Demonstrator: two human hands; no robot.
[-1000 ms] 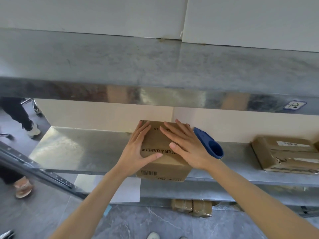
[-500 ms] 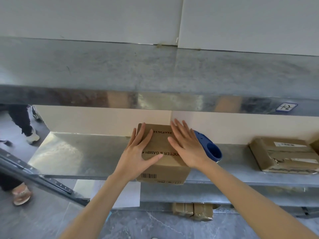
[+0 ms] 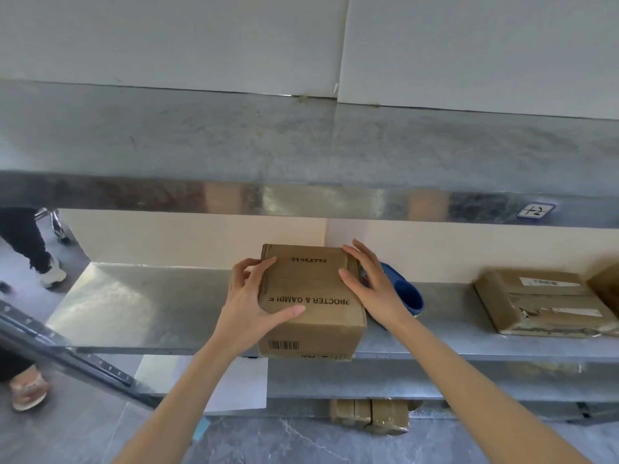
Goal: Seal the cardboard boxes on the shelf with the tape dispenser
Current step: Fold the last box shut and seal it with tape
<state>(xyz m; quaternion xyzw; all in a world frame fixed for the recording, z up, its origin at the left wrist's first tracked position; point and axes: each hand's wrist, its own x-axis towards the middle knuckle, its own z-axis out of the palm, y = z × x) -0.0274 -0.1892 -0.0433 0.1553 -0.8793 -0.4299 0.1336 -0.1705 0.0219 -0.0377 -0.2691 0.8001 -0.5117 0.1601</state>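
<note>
Your working shelf (image 3: 140, 303) is the bare metal tier below the upper shelf (image 3: 234, 142). To the left of the box it lies open all the way to its left end. To the right, the run is taken up by one flattened parcel (image 3: 542, 303), with the corner of another carton (image 3: 606, 289) at the frame's edge.

The one cardboard box (image 3: 311, 289) you are handling sits mid-shelf. Its front face is at the shelf's front lip and its rear is close to the cream back panel.

Your left hand (image 3: 249, 306) grips the box's left edge, fingers curled over the far corner and thumb laid across the top by the printing. Your right hand (image 3: 375, 286) lies flat along the right edge, fingers straight and thumb resting on top. It holds nothing else.

One blue tape dispenser (image 3: 408, 298) lies on the shelf just beside the box, partly hidden behind your right hand.

On the floor under the shelf there are wrapped bundles (image 3: 368, 415); the exact number is unclear. One small label (image 3: 535, 210) sits on the upper shelf's front edge.
</note>
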